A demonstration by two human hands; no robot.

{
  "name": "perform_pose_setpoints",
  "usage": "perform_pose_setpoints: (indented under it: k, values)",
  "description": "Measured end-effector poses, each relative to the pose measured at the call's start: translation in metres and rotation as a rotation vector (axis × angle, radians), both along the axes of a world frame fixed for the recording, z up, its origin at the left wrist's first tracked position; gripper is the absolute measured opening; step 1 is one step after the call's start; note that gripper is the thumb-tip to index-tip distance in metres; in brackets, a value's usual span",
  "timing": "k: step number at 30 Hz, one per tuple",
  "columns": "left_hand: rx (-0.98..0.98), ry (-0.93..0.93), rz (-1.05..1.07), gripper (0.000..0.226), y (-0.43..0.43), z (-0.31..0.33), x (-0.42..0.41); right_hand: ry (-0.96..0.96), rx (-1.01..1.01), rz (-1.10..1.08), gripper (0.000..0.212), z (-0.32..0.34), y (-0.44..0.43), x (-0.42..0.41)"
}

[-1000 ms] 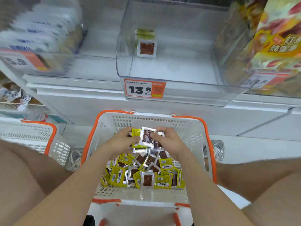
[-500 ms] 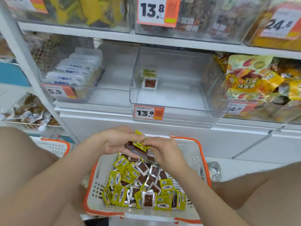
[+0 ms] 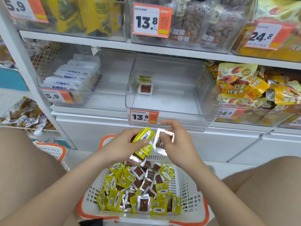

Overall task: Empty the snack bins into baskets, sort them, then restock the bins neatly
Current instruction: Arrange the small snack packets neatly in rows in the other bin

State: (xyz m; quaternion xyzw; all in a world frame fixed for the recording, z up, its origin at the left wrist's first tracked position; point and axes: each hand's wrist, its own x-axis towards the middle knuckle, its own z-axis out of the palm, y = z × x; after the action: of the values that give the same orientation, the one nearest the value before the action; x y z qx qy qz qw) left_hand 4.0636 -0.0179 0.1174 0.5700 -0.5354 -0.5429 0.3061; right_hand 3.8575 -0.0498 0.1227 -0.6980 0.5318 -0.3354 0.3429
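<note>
My left hand (image 3: 125, 144) grasps a small stack of yellow foil snack packets (image 3: 144, 138), with the thumb across the top face and the fingers curled beneath. My right hand (image 3: 178, 144) pinches one silver-edged packet (image 3: 160, 141) with brown contents, held upright and touching the stack.

Both hands are above the far rim of the white perforated plastic basket (image 3: 192, 198) with orange trim, which sits between my knees. A loose pile of packets (image 3: 140, 190) of the same kind lies in it, some yellow face up, some brown face up.

Ahead, on the lower shelf, is the clear plastic bin (image 3: 171, 115) with the orange-and-white price tag (image 3: 144, 116) marked 13.8. It contains a short row of packets (image 3: 145, 86) standing upright at its rear left.

A second basket (image 3: 53, 149), white with orange trim, is at my left knee.
</note>
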Motion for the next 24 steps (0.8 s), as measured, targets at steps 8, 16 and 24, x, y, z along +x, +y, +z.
perform_pose_setpoints:
  k: [8, 16, 24]
  values:
    - [-0.080, 0.019, -0.023, 0.031, -0.009, 0.012, -0.009, -0.202, 0.189, -0.120, 0.008, -0.004, -0.012, 0.001]
    - [-0.172, 0.223, 0.244, 0.022, -0.006, 0.014, -0.027, -0.647, 0.348, -0.344, 0.018, 0.017, -0.001, 0.001]
    - [-0.300, 0.295, 0.277, 0.022, -0.003, 0.027, -0.043, -0.653, 0.489, -0.289, 0.029, 0.014, 0.004, 0.013]
